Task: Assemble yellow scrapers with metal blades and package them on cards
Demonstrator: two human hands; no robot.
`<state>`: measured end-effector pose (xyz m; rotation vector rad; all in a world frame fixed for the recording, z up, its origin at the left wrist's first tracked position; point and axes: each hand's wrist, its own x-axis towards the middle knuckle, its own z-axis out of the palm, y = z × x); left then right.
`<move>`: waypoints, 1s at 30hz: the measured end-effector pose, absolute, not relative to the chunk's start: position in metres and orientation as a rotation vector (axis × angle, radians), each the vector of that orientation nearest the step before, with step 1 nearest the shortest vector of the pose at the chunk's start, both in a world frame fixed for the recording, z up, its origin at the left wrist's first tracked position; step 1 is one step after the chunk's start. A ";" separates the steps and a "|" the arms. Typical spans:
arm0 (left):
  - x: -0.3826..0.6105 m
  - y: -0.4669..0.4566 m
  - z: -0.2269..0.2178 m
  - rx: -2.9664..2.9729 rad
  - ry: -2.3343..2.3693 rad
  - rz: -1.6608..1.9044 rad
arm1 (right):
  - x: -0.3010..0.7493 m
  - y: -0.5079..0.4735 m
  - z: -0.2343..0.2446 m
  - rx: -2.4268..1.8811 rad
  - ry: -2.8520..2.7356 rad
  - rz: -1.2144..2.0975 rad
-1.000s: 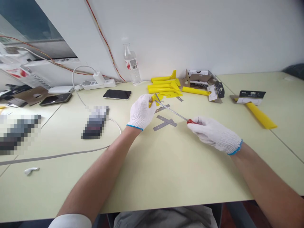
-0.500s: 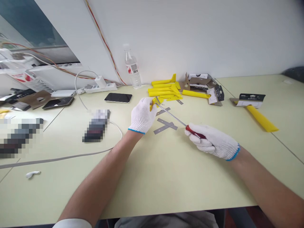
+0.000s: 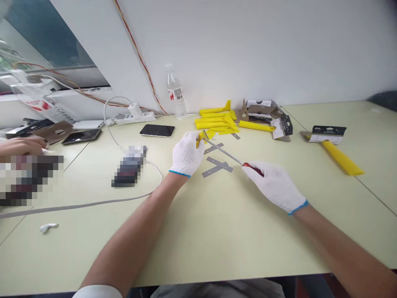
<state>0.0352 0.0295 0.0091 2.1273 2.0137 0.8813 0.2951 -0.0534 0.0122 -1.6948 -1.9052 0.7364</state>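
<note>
Gloves (image 3: 187, 155) look like rough knit cloth, screwdriver shaft (image 3: 223, 152)'s shiny metal, blades (image 3: 214, 170) duller metal, scrapers (image 3: 212, 121) smooth plastic.

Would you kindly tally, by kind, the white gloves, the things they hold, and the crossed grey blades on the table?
White gloves: 2
Screwdriver: 1
Yellow scraper, partly hidden: 1
Crossed grey blades: 2
Total: 6

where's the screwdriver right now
In the head view, the screwdriver is just right of centre: red handle in the right hand, tip at the yellow piece in the left hand.
</note>
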 end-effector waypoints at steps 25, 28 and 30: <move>0.033 0.029 0.003 2.159 2.008 0.902 | 0.295 -0.055 0.020 -1.430 -1.306 1.910; 0.033 0.029 0.002 2.159 2.014 0.891 | 0.291 -0.055 0.019 -1.691 -1.480 1.407; 0.033 0.030 0.000 2.165 2.017 0.889 | 0.289 -0.056 0.016 -1.775 -1.645 0.990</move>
